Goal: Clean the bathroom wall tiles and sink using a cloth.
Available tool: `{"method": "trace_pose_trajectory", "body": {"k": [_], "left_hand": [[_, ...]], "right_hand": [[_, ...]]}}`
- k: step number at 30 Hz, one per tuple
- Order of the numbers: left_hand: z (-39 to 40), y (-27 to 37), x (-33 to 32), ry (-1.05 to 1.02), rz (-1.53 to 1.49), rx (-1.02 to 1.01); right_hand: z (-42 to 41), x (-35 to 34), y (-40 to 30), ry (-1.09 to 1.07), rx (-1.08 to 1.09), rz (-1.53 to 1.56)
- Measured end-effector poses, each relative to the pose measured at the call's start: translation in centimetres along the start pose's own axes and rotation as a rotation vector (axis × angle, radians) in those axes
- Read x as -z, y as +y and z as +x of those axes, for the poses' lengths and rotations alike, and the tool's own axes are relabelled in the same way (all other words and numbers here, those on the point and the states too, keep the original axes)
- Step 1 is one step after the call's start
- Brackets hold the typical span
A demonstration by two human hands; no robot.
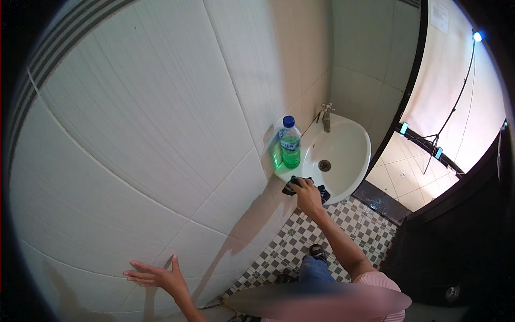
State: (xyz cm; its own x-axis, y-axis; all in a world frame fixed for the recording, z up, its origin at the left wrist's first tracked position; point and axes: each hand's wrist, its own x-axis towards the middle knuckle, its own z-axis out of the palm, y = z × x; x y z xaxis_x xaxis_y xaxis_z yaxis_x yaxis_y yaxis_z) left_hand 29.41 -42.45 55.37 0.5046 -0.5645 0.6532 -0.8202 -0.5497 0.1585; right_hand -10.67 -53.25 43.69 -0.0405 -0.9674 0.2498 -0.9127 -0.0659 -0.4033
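My right hand (307, 195) grips a dark, crumpled cloth (289, 188) at the near left edge of a white wall-mounted washbasin (364, 161). Part of the cloth hangs over the rim on the right of my fingers. Beside the hand, a plastic bottle (290, 149) with a blue cap and green liquid stands upright on the basin's left corner, near the wall. A metal tap (326, 122) rises at the back of the basin, and a drain (324, 165) lies in the bowl. Lower left, my left hand (159, 277) is spread with nothing in it, at the tiled wall.
White tiled wall (161, 141) runs along the left. Below is a checkered tile floor (354, 221) with my sandalled feet. On the right, a dark-framed doorway with a raised sill (380, 201) opens to a lit space holding a light stand (454, 108). A dark door (450, 249) stands lower right.
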Motion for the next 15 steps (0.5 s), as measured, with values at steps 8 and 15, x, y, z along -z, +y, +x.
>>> {"method": "trace_pose_trajectory", "body": {"k": [8,15], "left_hand": [[-4.2,6.8,2.2,0.201,-0.749,-0.312],[-9.2,14.2,0.8,-0.154,-0.822,-0.537]], "right_hand": [[-0.9,-0.6,1.0,-0.002,0.167,-0.038],[0.0,3.2,5.8,-0.175,-0.004,0.313]]}}
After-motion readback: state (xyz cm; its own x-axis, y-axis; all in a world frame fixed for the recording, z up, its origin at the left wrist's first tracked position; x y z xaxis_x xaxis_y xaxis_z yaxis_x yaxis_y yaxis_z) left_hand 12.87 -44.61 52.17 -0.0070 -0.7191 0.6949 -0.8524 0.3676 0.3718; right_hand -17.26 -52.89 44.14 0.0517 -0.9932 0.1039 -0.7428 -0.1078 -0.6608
